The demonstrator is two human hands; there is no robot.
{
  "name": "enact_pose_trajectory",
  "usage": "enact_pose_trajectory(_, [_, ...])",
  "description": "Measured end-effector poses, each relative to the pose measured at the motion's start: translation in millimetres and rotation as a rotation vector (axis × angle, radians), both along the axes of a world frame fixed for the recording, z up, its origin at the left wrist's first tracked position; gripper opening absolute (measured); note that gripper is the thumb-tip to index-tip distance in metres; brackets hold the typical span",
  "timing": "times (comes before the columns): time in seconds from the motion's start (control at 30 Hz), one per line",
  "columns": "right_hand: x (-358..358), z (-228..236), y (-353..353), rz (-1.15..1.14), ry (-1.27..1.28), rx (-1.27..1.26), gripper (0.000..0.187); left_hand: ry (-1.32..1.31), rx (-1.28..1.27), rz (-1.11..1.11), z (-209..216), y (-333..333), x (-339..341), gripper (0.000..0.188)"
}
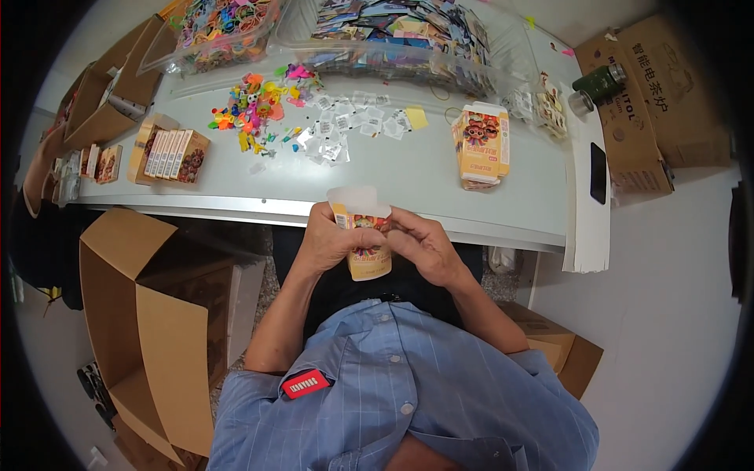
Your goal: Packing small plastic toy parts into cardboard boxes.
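Both my hands hold a small yellow-orange carton [371,272] in front of my waist, just off the table's near edge. Its white top flap stands up, pointing away from me. My left hand [326,242] grips the carton's left side, thumb lying across the printed front. On the other side, my right hand [426,245] has its fingers behind the carton and its thumb on the front. The carton's inside is hidden from view. A pile of similar flattened-looking cartons [481,143] lies on the table to the right. At the left, several filled-out cartons [174,155] stand in a row.
On the table [298,184] lie bright plastic trinkets [255,106] and small clear-and-white packets [330,133]. See-through bins of colourful bands [224,27] and cards [408,27] stand behind. A phone [598,173] rests at right. An open cardboard box [169,330] sits lower left; another person's arm [38,169] shows far left.
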State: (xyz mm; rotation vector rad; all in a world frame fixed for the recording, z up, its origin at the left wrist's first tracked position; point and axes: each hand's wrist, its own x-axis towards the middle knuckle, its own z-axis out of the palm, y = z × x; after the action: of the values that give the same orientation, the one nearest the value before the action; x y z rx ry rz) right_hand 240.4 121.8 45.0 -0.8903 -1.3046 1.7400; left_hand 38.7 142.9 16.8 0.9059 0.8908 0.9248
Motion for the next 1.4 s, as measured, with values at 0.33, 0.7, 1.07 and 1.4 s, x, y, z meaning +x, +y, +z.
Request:
enact_pose_trajectory(0.33, [-20.9,-25.4,-20.5,-0.077,-0.049,-0.121,0.024,0.091,0.013,0.243,0.4,-25.6,17.0,0.016])
enact_pose_trajectory(0.7, [-39.4,-58.9,-29.6,-0.266,0.067,-0.27,0.029,0.122,-0.015,0.423,-26.7,-54.7,-9.5,0.029])
enact_pose_trajectory(1.07, [-39.5,-71.8,-38.5,-0.178,0.004,-0.009,0.049,0.016,0.159,0.533,-37.5,-82.2,-5.8,0.062])
enact_pose_trajectory(1.4, [-26.8,-86.0,-36.7,-0.004,-0.047,0.008,0.045,-0.005,0.017,0.361,-58.7,-106.5,-26.3,0.046])
